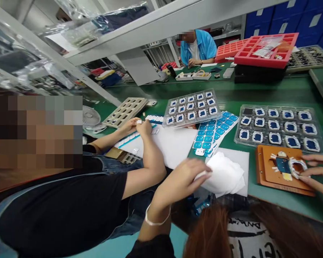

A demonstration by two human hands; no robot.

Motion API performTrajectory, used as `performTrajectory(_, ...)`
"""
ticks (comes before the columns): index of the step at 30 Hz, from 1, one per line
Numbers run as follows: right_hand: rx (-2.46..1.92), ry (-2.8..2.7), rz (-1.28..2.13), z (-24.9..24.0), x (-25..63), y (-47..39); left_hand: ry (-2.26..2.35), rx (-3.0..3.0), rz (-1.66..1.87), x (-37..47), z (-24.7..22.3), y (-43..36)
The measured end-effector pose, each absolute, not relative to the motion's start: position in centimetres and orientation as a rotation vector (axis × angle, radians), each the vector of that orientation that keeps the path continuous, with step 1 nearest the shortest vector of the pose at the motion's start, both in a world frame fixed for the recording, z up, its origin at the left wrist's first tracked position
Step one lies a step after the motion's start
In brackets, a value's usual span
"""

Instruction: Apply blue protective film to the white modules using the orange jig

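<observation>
Hair [207, 236] nearest; left fingers [198, 183] pinch white wad [201, 174]; white frame [292, 168] clamped between right fingers [316, 171].

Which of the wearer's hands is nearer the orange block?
Right. The right hand is at the right edge of the orange block; the left hand is farther off, beside the white sheets.

The head view looks forward and down from close above the green tabletop [227, 94], tilted, reaching blue bins [303, 27] far behind.
</observation>
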State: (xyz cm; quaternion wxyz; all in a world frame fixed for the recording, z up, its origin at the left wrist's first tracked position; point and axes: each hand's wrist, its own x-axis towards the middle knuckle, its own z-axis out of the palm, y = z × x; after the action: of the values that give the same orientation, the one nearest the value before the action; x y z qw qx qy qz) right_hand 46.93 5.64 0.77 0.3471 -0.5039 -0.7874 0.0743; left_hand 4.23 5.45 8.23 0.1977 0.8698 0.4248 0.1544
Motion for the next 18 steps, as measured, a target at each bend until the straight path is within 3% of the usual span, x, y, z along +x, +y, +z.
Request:
performTrajectory(3, -1.130, -2.196, 0.279, 1.8, 46.7, 7.0, 1.096, 2.433, 1.246, 11.5, 8.4, 11.4)
performTrajectory(5, -1.070, -2.267, 0.314, 2.9, 46.3, 7.8, 0.948, 2.407, 1.502, 16.6, 6.5, 14.5)
performTrajectory(11, -0.918, -2.318, 0.373, 4.0, 45.6, 9.6, 0.574, 2.521, 1.270, 22.3, 1.1, 16.2)
performTrajectory(18, -0.913, -2.286, 0.439, 3.5, 46.5, 9.1, 0.675, 2.524, 1.188, 20.0, 1.3, 16.2)
